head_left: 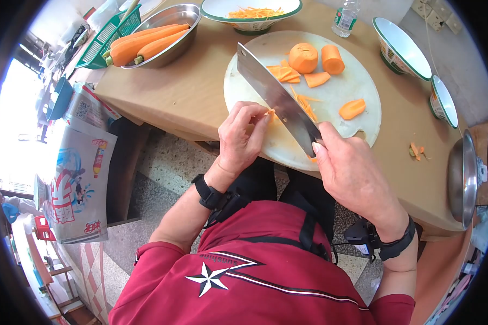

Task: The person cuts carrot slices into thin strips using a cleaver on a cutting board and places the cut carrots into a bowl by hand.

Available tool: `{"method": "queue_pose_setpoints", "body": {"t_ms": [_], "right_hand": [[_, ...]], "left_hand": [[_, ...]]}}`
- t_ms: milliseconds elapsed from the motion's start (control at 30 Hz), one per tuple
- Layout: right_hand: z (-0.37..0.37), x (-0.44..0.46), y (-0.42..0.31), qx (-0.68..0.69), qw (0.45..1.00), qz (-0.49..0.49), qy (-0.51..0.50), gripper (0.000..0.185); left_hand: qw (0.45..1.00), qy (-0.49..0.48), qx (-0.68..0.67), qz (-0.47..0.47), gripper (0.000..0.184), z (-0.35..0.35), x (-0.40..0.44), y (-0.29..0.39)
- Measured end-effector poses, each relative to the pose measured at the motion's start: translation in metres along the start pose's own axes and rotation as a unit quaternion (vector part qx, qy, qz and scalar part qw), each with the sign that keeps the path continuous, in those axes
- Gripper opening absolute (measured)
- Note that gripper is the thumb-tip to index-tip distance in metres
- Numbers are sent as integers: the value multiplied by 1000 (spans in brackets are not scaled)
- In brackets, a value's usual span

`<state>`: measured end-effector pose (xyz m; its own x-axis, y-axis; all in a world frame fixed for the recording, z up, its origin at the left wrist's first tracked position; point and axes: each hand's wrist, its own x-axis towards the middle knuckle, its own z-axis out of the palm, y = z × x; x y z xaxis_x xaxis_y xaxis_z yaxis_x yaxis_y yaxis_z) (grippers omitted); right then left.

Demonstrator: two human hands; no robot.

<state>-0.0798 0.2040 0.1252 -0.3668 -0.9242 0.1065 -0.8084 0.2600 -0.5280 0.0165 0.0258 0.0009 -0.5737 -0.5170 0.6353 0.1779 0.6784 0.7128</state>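
Observation:
My right hand (pixel 350 168) is closed around the handle end of a cleaver (pixel 279 95), whose broad blade slants up and left over the round white cutting board (pixel 363 84). At the board's left edge my left hand (pixel 243 135) pinches a small bit of carrot (pixel 271 114) between thumb and fingers, beside the blade. Behind the blade lie carrot slices (pixel 283 72) and thin carrot shreds (pixel 305 106). Two thick carrot chunks (pixel 303 58) stand farther back, with a flat carrot piece (pixel 316 79) before them. Another cut carrot piece (pixel 353 109) rests at the right.
Whole carrots (pixel 152 43) lie in a metal bowl (pixel 185 38) beside a green basket (pixel 100 49). A green-rimmed bowl (pixel 249 24) at the back holds carrot shreds. A plastic bottle (pixel 345 19), enamel bowls (pixel 401 49), carrot scraps (pixel 416 151) and a steel basin (pixel 462 181) are on the right.

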Motion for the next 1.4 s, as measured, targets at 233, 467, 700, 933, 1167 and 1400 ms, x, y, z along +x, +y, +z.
{"method": "queue_pose_setpoints", "body": {"t_ms": [233,467,700,933,1167,1400], "right_hand": [[-1,-1,-3,-22,1000,7,-16,12],[0,0,-4,-32,999,4,-9,12],[1,1,-6,-32,999,2,-8,12],[5,6,-5,-22,1000,-14,0,13],[6,8,-5,-57,998,-7,-5,11],[4,3,-4,-51,997,44,-48,18]], "left_hand": [[1000,5,21,4,12,2,-2,-2],[1000,17,21,-7,13,4,-1,2],[999,15,25,16,15,3,0,0],[999,16,27,35,16,2,-1,-6],[998,19,23,60,16,3,-2,-7],[998,22,24,52,16,4,-3,-7]]}}
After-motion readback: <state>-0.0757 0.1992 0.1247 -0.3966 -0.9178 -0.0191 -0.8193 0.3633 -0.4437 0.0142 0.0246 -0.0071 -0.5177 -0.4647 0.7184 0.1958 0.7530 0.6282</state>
